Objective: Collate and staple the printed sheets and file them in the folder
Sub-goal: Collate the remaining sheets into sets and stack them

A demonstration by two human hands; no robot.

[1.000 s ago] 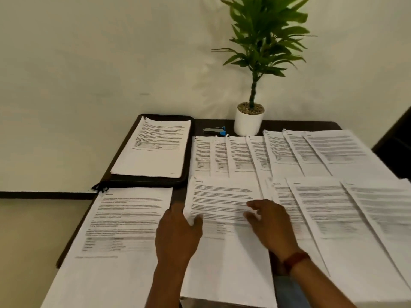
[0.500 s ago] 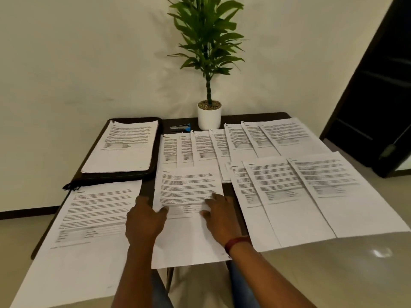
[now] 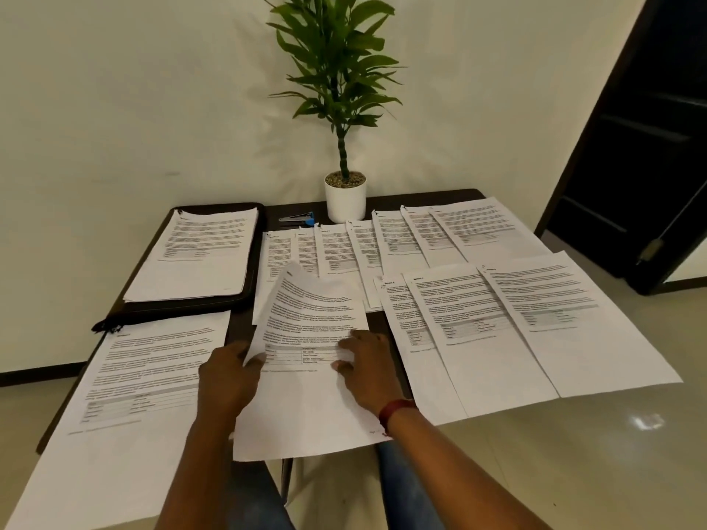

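Observation:
Printed sheets cover a dark table (image 3: 275, 214). The middle front sheet (image 3: 306, 395) is held at both side edges, my left hand (image 3: 229, 376) on its left and my right hand (image 3: 367, 369) on its right; its far end curls up off the table. A black folder (image 3: 183, 306) lies open at the back left with a stack of sheets (image 3: 202, 258) on it. A blue and grey stapler (image 3: 296, 218) rests at the back, left of the plant pot. Another sheet (image 3: 126, 407) lies at the front left. Overlapping sheets fan across the back row (image 3: 382, 242) and the right (image 3: 535, 323).
A potted green plant in a white pot (image 3: 345, 198) stands at the table's back edge against the wall. A dark door (image 3: 650, 147) is at the right. The front sheets overhang the table's near edge above a shiny pale floor (image 3: 574, 453).
The view has pulled back and turned right. The middle sheet, flat under both hands before, now lifts at its far end, with the hands gripping its sides.

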